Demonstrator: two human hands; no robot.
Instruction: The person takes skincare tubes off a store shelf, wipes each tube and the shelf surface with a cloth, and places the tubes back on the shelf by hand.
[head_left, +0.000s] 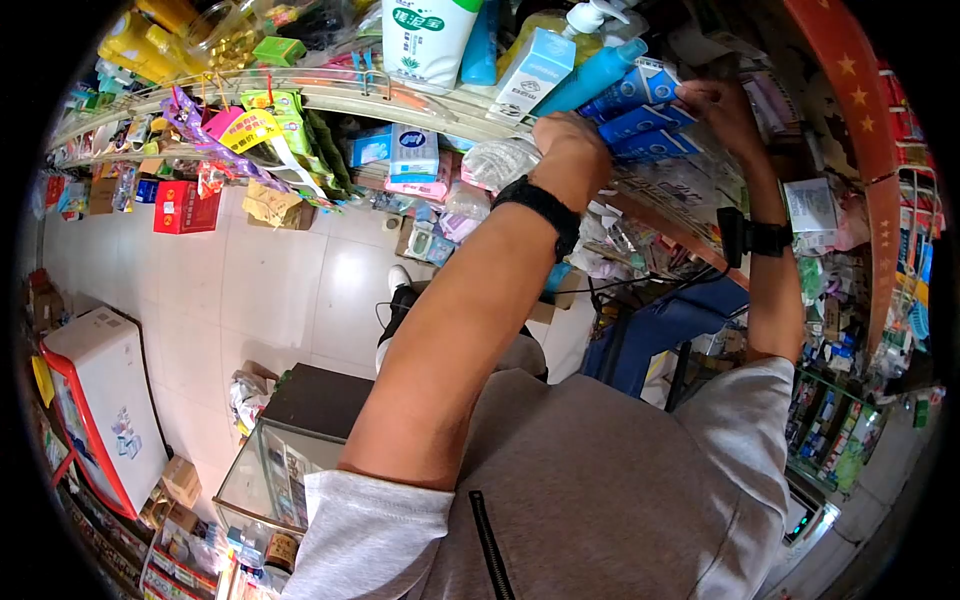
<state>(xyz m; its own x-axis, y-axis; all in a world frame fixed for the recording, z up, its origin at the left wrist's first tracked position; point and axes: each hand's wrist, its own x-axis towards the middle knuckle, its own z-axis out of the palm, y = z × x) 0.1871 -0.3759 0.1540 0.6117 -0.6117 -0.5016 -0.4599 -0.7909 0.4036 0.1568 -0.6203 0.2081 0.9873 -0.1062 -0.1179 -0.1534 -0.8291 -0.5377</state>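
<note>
Several blue-and-white packs (640, 118) lie stacked on the shelf at upper centre, beside a light-blue bottle (590, 78). My left hand (570, 135), wearing a black wristband, is curled at the left end of these packs. Its fingertips are mostly hidden, and I cannot make out what it grips. At the right end, my right hand (715, 108) has its fingers bent against the tip of the upper pack. A black band with a small device (745, 238) sits on the right wrist. A white-and-blue carton (535, 75) stands left of the bottle.
A large white bottle (425, 45) and a pump bottle (590, 18) stand on the shelf edge. Hanging bags (300, 140) dangle below it. A blue folding chair (650, 330), a glass display case (265, 475) and a white-and-red freezer (105, 400) stand around me.
</note>
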